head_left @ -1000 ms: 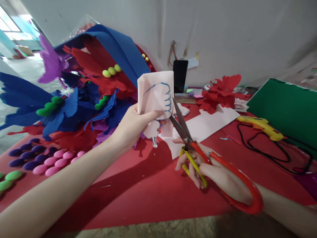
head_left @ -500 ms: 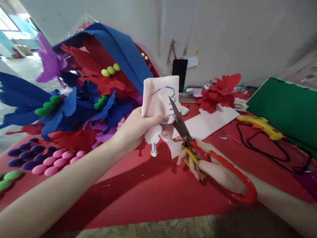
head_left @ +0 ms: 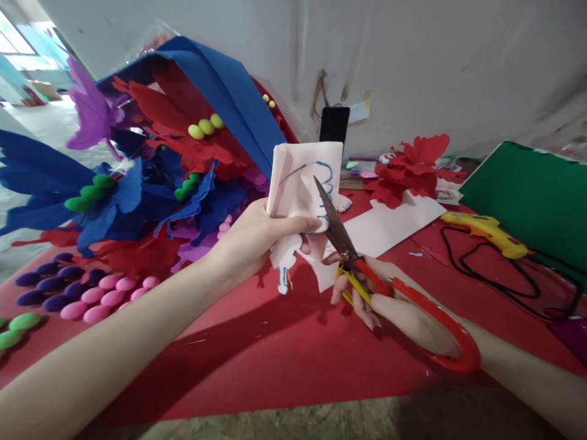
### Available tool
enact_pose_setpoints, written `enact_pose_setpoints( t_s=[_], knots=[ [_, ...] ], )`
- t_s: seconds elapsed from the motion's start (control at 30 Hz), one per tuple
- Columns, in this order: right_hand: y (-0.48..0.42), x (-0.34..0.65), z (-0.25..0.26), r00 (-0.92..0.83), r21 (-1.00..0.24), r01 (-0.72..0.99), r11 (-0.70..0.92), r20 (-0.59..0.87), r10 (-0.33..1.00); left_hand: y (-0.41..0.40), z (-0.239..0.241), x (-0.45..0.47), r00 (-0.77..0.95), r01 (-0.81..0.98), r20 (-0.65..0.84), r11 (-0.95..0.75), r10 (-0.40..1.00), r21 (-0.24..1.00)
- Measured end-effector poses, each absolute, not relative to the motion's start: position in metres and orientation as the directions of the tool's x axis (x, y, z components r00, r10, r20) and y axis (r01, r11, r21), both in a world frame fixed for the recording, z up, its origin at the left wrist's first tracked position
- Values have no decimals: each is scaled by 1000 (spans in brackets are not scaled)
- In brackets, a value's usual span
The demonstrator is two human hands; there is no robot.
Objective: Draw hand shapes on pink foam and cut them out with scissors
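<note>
My left hand pinches a folded piece of pale pink sheet, thumb in front and fingers behind. Blue outline lines run across its face, with a scalloped stretch near the right edge. A partly cut shape hangs below the thumb, ending in a narrow tab with blue lines. In my right hand is a pair of scissors with red handles and a yellow part between the fingers. The blades point up and left, lying at the scalloped line on the sheet's right side. How far the blades are parted is hard to tell.
Blue, red and purple butterfly shapes heap at the left, beside rows of purple and pink egg-shaped pieces. A pale strip lies behind the scissors. To the right are a yellow glue gun with black cord and a green board.
The folded sheet has shifted slightly right in my left hand's grip. The scissors' tip stays near the scalloped line, while the handles have moved a little right.
</note>
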State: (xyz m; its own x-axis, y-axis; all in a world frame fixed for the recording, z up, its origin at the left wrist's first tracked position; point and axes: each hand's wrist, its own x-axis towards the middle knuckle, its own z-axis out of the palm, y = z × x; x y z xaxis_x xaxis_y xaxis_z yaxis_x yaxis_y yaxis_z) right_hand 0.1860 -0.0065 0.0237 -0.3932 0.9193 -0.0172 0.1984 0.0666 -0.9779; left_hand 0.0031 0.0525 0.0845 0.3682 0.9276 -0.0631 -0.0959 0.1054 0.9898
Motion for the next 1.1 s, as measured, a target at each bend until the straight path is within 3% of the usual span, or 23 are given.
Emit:
enact_pose_setpoints(
  t_s=[0.63,1.1],
  knots=[
    [-7,184,28,-402,-986,145,80,16,916,49,86,4,369,-164,-68,137,927,977],
    [-11,182,37,-354,-943,318,94,-25,935,48,90,4,355,-116,-77,125,932,985]
  ],
)
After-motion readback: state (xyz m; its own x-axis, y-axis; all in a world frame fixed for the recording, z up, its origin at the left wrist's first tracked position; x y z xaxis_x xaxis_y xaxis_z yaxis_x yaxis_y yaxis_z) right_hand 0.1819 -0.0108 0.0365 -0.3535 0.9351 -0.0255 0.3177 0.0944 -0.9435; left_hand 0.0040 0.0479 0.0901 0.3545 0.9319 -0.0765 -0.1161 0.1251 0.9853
